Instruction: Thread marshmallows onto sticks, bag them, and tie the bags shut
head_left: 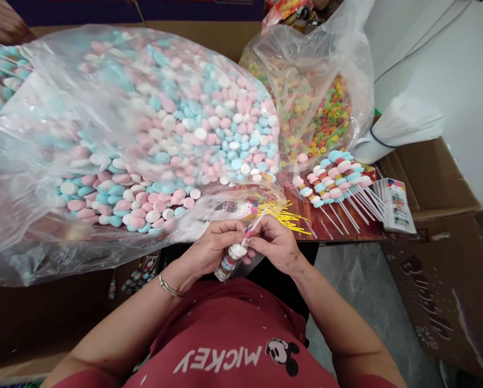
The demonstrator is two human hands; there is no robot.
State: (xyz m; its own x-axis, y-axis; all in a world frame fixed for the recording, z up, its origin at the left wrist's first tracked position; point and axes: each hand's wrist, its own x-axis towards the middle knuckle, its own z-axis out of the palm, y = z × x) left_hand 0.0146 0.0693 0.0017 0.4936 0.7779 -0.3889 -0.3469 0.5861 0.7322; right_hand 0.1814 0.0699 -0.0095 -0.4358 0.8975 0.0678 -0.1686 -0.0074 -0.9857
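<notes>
A candy skewer (230, 261) in a small printed bag hangs tilted between my two hands, close to my shirt. Its white stick (261, 216) points up and away from me. My left hand (214, 243) is closed, with its fingers around the gathered bag neck. On the other side, my right hand (277, 247) pinches the neck by the stick. Whether a tie is between the fingertips is hidden. Just beyond my hands lie yellow twist ties (286, 216) and printed clear bags (229, 210).
A big clear bag of pink, blue and white candies (176, 129) spreads across the left and middle. Behind the ties sits a bag of colourful ring candies (326, 118). Skewered candies (338, 178), a stack of printed bags (398, 207) and a cardboard box (435, 280) are rightward. Another person's hand (9, 21) shows top left.
</notes>
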